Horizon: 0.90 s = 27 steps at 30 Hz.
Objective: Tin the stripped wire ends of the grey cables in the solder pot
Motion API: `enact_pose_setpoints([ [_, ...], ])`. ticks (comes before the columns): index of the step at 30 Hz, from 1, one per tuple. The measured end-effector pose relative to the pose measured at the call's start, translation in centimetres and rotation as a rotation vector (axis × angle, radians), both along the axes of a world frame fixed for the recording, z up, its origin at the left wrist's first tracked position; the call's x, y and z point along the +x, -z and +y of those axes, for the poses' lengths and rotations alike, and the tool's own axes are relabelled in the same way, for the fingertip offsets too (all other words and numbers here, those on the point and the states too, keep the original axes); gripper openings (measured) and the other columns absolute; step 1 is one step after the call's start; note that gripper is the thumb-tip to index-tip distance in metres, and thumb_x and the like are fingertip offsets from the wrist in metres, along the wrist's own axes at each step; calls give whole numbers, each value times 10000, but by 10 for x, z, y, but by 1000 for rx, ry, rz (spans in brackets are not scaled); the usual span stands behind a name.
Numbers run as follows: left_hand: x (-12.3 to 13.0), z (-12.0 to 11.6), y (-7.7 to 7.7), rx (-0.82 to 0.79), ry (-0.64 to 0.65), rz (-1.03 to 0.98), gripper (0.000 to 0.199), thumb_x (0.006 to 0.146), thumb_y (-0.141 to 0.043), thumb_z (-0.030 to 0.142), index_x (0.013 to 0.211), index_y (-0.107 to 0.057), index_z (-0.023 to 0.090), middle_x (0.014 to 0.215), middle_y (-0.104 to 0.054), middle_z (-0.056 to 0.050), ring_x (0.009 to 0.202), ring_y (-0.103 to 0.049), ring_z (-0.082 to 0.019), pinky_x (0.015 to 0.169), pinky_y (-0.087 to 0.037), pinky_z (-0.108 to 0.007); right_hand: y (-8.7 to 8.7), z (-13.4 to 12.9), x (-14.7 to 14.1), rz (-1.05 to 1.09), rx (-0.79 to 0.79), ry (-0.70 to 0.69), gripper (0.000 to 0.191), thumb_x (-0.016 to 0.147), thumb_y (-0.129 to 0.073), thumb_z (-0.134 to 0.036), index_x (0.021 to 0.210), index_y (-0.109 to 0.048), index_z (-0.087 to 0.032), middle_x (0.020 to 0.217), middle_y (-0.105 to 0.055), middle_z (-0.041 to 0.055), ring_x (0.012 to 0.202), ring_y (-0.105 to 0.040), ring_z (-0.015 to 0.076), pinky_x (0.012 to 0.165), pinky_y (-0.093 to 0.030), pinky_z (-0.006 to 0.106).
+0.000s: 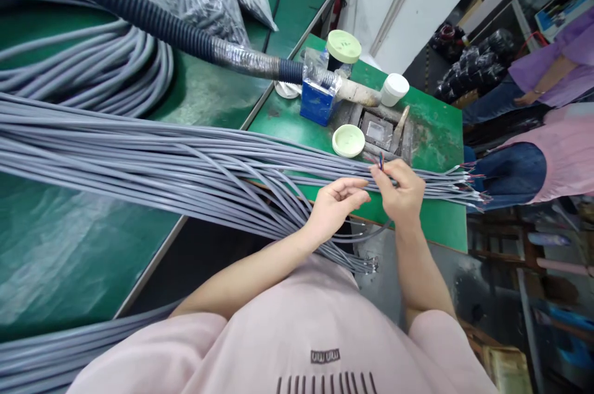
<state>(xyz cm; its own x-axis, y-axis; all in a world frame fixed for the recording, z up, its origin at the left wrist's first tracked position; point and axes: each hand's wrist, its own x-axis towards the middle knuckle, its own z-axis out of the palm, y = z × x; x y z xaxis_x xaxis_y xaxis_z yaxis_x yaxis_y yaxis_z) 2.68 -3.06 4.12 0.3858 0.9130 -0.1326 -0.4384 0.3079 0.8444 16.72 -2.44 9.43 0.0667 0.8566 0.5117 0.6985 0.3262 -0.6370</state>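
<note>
Many long grey cables (139,146) run from the left across the green table to the right, where their stripped ends show thin coloured wires. My right hand (400,191) pinches one cable end, and its coloured wires (381,161) stick up past the thumb and fingers. Just left of it is my left hand (341,201), its thumb and fingers curled toward each other above the cables; whether anything small is between them is hidden. Below my hands, a shorter group of cables (343,255) hangs over the table edge.
Beyond my hands stand a square metal pot (377,130), an open pale green lid (348,141), a white jar (394,89), a blue box (317,101) and a ribbed hose (162,23). Two people stand at the right. Coiled cables (116,69) lie at the left.
</note>
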Motion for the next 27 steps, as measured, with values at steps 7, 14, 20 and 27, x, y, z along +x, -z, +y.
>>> enact_pose_setpoints([
  [7, -34, 10, 25, 845, -167, 703, 184, 900, -584, 288, 997, -691, 173, 840, -727, -49, 742, -604, -159, 744, -453, -323, 10, 84, 21, -390, -112, -66, 287, 859, -581, -289, 593, -624, -191, 632, -571, 17, 679, -515, 169, 673, -395, 317],
  [14, -33, 15, 43, 1010, -138, 909, 199, 934, -527, 297, 1002, -675, 183, 852, -729, -33, 763, -611, -170, 700, -429, -316, 24, 115, 16, -708, -274, -67, 270, 874, -532, -287, 693, -705, -186, 671, -585, 48, 717, -456, 195, 647, -299, 324],
  [20, -31, 18, 41, 1016, -94, 930, 210, 942, -508, 306, 983, -676, 187, 836, -721, -28, 760, -612, -167, 721, -454, -307, 28, 117, 11, -801, -322, -45, 266, 885, -524, -295, 746, -725, -191, 727, -627, 65, 788, -477, 221, 656, -270, 332],
  [27, -33, 20, 42, 1032, -92, 908, 207, 941, -505, 291, 987, -672, 177, 840, -717, -29, 750, -606, -165, 721, -474, -298, 13, 119, 41, -615, -188, 46, 281, 855, -532, -307, 644, -665, -179, 670, -604, 45, 707, -490, 183, 667, -328, 313],
])
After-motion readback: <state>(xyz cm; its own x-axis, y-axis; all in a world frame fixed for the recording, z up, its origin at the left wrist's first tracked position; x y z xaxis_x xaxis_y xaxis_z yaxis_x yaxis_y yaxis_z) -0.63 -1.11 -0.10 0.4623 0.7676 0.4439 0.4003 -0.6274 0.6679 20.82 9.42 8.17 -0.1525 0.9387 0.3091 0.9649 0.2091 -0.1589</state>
